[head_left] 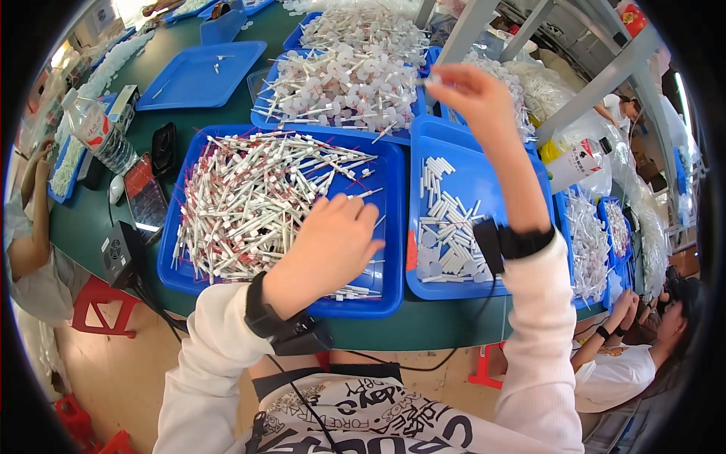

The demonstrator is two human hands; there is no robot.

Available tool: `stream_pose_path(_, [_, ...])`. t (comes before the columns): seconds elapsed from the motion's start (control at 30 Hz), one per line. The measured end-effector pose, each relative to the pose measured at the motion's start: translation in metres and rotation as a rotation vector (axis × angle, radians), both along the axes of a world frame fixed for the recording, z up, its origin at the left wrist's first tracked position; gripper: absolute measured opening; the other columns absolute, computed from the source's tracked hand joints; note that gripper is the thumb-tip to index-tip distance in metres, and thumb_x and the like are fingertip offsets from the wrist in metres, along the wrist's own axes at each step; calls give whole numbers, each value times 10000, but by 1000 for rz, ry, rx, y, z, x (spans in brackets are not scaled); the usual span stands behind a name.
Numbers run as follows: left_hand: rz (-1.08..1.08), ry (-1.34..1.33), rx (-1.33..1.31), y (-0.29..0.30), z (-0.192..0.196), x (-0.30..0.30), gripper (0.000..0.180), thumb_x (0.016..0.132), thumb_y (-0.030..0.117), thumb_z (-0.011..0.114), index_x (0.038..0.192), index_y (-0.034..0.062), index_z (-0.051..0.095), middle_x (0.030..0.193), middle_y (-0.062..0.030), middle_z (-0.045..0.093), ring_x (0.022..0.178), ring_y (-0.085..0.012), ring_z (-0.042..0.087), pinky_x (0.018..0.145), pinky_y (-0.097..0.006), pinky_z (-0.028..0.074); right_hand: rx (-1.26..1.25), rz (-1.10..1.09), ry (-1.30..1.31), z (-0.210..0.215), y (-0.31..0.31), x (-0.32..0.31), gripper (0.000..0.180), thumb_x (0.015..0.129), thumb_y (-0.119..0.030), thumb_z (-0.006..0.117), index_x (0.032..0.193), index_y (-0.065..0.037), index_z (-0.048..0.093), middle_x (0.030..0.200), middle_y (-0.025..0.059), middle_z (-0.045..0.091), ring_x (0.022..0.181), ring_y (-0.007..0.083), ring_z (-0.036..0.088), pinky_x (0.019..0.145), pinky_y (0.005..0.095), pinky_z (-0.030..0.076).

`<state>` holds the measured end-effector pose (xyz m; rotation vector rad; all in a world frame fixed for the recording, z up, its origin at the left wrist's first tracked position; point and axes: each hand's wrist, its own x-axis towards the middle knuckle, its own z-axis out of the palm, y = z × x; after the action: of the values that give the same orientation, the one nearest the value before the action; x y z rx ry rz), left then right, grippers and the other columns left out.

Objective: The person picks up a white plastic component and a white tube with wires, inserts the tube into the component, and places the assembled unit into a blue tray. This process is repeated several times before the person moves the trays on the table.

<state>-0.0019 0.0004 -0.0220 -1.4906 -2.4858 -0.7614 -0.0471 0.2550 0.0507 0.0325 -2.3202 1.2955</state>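
Observation:
My left hand [325,238] is over the right part of a blue tray [392,272] heaped with thin white sticks [249,200] that carry red strands. Its fingers curl down among the sticks, and whatever they grip is hidden beneath the hand. My right hand [473,94] is raised at the far end of a second blue tray [484,163]. Thumb and forefinger pinch a small whitish piece [432,80], blurred, beside a far tray piled with translucent disc-ended sticks [344,87]. Below my right forearm, short white tubes [454,219] and several translucent discs lie in the second tray.
A blue tray [200,72] with few pieces lies far left. Nearby are a water bottle [102,132], a phone [144,189] and a black box [121,253]. Another bottle [582,163] and grey metal posts [605,76] stand at right. A cable hangs below my right wrist. Other people sit both sides.

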Motion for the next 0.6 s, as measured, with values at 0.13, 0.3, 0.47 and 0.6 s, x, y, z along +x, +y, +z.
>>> stream_pose_path(0.13, [-11, -25, -58, 11, -17, -3, 165, 753, 159, 679, 814, 43, 578, 759, -91, 558, 789, -267, 557, 707, -373, 423, 83, -137, 79, -9, 1, -74, 351, 713, -238, 757, 1032, -106, 693, 937, 89, 693, 850, 165, 665, 750, 294, 514])
stream_pose_path(0.3, [18, 30, -90, 10, -17, -2, 117, 726, 117, 646, 751, 32, 569, 737, -98, 559, 753, -275, 553, 704, -379, 425, 424, -100, 122, -12, -10, -74, 318, 822, -247, 678, 1087, -72, 667, 995, 71, 680, 981, 152, 629, 843, 280, 478])
stream_pose_path(0.47, [56, 59, -93, 7, -18, -4, 111, 712, 104, 640, 728, 35, 553, 682, -95, 555, 709, -276, 550, 712, -379, 417, 274, -99, -48, 6, 37, 41, 257, 833, -214, 651, 1037, -61, 676, 910, 76, 690, 853, 142, 651, 762, 267, 487])
stream_pose_path(0.6, [33, -256, 107, 5, 3, -5, 116, 763, 107, 628, 805, 50, 537, 642, -82, 584, 658, -275, 589, 678, -390, 432, 395, -256, -403, -13, 94, 150, 222, 816, -182, 673, 974, -26, 676, 873, 82, 680, 778, 146, 632, 707, 274, 494])
